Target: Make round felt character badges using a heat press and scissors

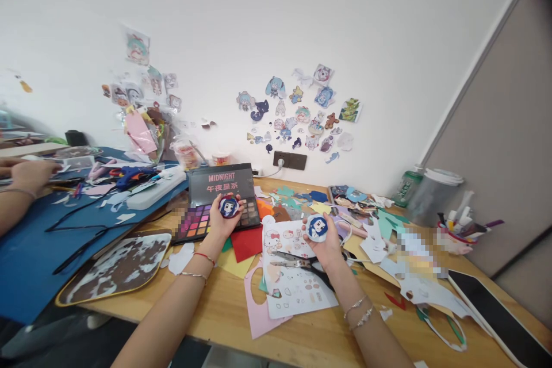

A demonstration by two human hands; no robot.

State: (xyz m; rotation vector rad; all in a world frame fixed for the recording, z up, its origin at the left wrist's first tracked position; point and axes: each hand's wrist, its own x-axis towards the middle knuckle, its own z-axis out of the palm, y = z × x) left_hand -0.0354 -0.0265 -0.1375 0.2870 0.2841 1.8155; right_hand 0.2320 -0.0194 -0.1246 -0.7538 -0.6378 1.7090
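My left hand (221, 225) is closed around a round badge (228, 206) with a dark-haired cartoon face on it, raised before an eyeshadow palette (202, 219) whose lid stands up. In my right hand (328, 244) is a second round badge (318, 227), showing a blue-haired cartoon face on a blue ground. Both pictures face me. Below the right hand, black-handled scissors (295, 260) lie across a white sheet of printed drawings (297, 302). Part of their handle is hidden behind my right wrist. A pink paper cutout (254, 313) sticks out from under the sheet.
Coloured paper scraps (284, 198) cover the back of the wooden table. A stained tray (116, 267) sits at left, near a co-worker's hand (37, 175) over a blue mat (26, 264). To the right are a pen holder (459, 238), a lidded bucket (433, 198) and a tablet (495, 310).
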